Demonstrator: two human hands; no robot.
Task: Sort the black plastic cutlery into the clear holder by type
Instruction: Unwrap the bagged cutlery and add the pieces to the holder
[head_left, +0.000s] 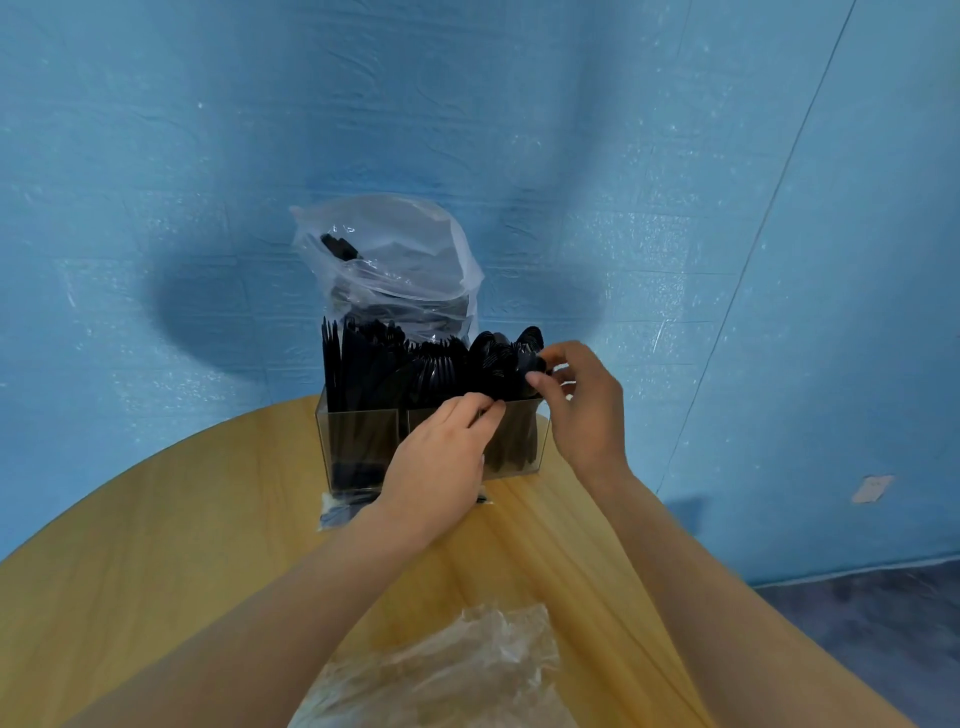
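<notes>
— Two hands at the clear holder (358, 441) on the tabletop (156, 519)?
— Yes. Right hand (582, 410) pinches a black spoon (535, 364) over its right compartment; left hand (441, 457) rests fingers on the front rim, holding nothing I can see.

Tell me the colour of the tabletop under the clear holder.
Light yellowish wood grain; the tabletop shows plainly in the head view.

cutlery (395, 364) black | holder (358, 441) clear | table (156, 545) light wood-grain | wall (156, 130) blue
</notes>
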